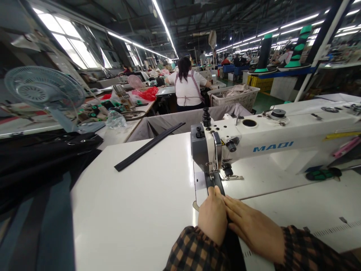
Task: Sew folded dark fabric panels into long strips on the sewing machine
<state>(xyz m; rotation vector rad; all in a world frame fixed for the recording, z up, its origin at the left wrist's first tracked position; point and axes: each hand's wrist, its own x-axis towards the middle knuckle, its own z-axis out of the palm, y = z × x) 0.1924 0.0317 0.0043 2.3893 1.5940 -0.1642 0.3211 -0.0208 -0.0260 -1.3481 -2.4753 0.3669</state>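
A black fabric strip [234, 250] runs from my lap side up under the presser foot [212, 176] of a white sewing machine [270, 141]. My left hand [213, 216] is closed on the strip just in front of the needle area, fingertips pressed down near the foot. Close against it, my right hand [252, 226] lies on the strip's right edge with fingers stretched forward. Part of the strip is hidden beneath both hands. Another dark strip [149, 147] lies slantwise on the white table [126, 210] to the left.
Dark fabric [45, 158] is heaped at the left edge, below a blue fan [42, 92]. Beyond the machine, a co-worker [186, 86] sits facing away, beside a white basket [234, 98] of cloth. Thread cones [263, 52] stand on the right. A grey cloth trough [166, 126] borders the table's back.
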